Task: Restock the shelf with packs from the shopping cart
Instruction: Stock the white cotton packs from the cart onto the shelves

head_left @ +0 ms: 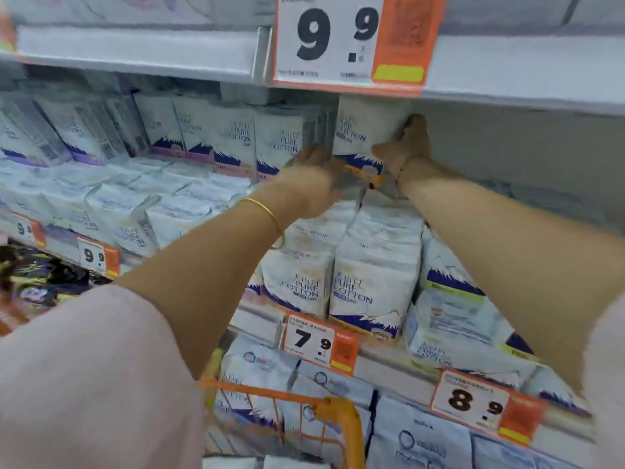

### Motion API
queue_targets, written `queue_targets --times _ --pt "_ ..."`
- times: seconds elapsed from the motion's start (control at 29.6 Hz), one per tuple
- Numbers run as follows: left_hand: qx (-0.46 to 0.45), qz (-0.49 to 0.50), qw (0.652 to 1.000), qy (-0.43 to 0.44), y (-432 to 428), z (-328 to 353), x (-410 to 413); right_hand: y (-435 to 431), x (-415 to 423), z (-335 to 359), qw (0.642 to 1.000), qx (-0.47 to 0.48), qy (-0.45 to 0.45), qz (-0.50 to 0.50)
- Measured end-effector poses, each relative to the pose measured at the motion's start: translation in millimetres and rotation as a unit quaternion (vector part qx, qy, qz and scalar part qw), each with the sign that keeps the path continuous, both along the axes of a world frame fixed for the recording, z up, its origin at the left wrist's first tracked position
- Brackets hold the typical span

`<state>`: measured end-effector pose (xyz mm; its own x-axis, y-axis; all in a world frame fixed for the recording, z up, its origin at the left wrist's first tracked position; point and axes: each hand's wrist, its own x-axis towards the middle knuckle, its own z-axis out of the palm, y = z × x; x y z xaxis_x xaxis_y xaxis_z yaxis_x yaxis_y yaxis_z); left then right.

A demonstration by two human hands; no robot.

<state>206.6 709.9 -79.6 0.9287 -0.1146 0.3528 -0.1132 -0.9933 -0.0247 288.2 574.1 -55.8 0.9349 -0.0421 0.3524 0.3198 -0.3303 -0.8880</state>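
Two hands up at pack, upright at right end of standing row, over flat-stacked packs on shelf. Right hand clasps pack's right edge, thumb in front, fingers curled round side. Left hand at lower left corner; too blurred, I cannot tell its grip. I judge pack light, soft, film slippery: squeeze gently by both sides. Cart below.
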Motion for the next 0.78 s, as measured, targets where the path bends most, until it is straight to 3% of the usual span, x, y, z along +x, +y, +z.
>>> queue_targets --times 0.17,0.37,0.78 --pt "0.024 -0.005 1.000 -0.014 5 -5 29 -4 27 -18 0.997 -0.072 0.017 0.021" --pt "-0.093 -0.002 0.993 0.073 -10 -9 51 8 53 -16 0.991 -0.126 0.000 0.032" --pt "-0.085 0.030 0.989 0.121 -11 -8 64 20 82 -20 0.981 -0.188 0.047 0.018"
